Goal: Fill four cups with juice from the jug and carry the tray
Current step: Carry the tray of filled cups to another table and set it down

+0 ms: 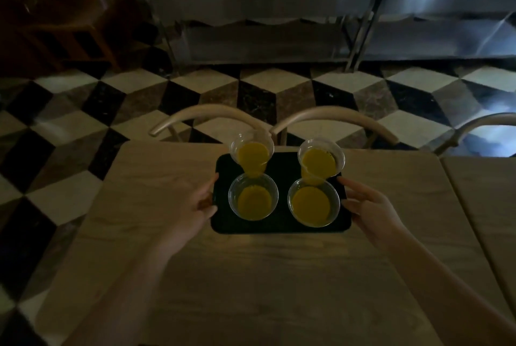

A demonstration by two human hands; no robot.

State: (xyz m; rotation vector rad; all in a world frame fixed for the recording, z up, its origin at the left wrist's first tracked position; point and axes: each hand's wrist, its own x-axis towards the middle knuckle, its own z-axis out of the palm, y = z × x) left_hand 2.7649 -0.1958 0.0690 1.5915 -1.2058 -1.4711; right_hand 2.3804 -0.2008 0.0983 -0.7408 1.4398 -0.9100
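Note:
A black tray (280, 227) sits over the far half of a wooden table (265, 284). On it stand four clear plastic cups of orange juice: far left (252, 152), far right (321, 161), near left (253, 198) and near right (313, 204). My left hand (191, 206) holds the tray's left edge, thumb on the rim. My right hand (371, 209) holds the right edge with its fingers against the rim. I cannot tell whether the tray rests on the table or hovers just above it. No jug is in view.
Two curved wooden chair backs (206, 114) (335, 116) stand just beyond the table's far edge, a third (485, 122) at the right. A second table (485, 195) adjoins on the right. Checkered floor (83, 100) and a metal shelf unit (265, 38) lie beyond.

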